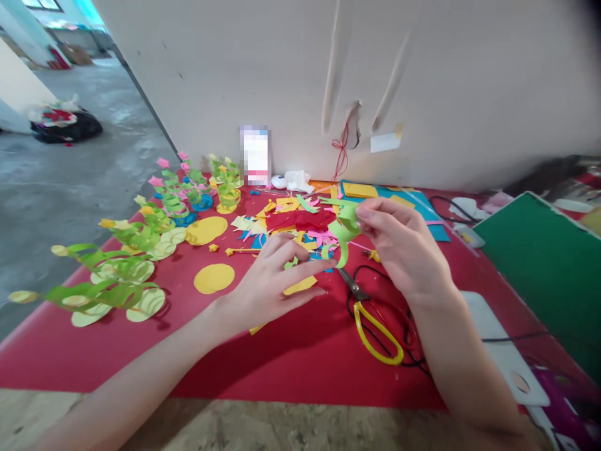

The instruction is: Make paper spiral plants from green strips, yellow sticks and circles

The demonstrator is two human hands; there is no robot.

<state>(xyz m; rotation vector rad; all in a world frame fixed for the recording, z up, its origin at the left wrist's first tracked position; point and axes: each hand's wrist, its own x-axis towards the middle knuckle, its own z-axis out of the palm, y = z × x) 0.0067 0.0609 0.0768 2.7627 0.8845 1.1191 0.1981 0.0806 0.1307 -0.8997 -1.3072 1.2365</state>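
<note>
A curled light-green paper strip (345,228) hangs from my right hand (406,244), its thumb and fingertips pinched on the upper end. My left hand (272,275) is lower and to the left, with thumb and index finger stretched apart. Its index fingertip reaches the strip's lower curl; whether they touch I cannot tell. Scissors (359,294) with one yellow and one red handle lie under the right wrist. Behind the hands spreads a heap of paper scraps (323,238) in several colours, with a red piece (300,219) on top. Yellow paper discs (214,279) lie left of my left hand.
Finished-looking spiral paper plants (141,275) on round bases line the left side of the red table (197,369). A blurred-out phone-like screen (256,156) leans on the wall. To the right are a green board (539,269), a white plate (502,351) and black cables.
</note>
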